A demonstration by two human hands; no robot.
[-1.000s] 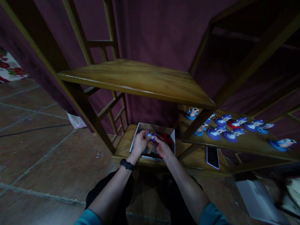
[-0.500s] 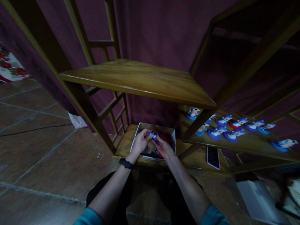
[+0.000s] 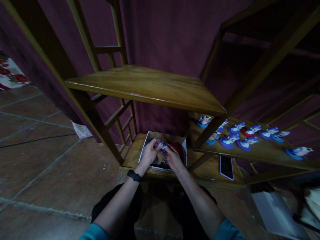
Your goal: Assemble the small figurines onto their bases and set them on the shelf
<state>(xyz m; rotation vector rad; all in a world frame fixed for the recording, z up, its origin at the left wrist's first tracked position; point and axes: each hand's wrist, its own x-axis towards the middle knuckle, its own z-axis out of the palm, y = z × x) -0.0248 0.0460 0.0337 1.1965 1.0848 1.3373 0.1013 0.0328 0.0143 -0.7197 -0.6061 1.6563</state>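
Note:
A small purple and white figurine (image 3: 162,145) is held between my two hands, above an open white box (image 3: 184,143). My left hand (image 3: 149,152) pinches its left side, with a dark band on that wrist. On its right side, the fingers of my right hand (image 3: 174,158) close on the lower part. Inside the box lie red and dark items, partly covered by my hands; what they are I cannot make out. Several similar figurines (image 3: 229,140) on round bases stand on the shelf to the right.
The box rests on the low wooden shelf (image 3: 130,156) of a rack. Above my hands juts a higher shelf board (image 3: 150,85), and a slanting post (image 3: 212,131) stands to the right. A phone (image 3: 226,167) lies on the lower board. A grey-white panel (image 3: 275,213) is on the floor.
The figurine has turned slightly between my fingers, and my right hand has shifted a little left. The view has moved slightly; the other things stay in place.

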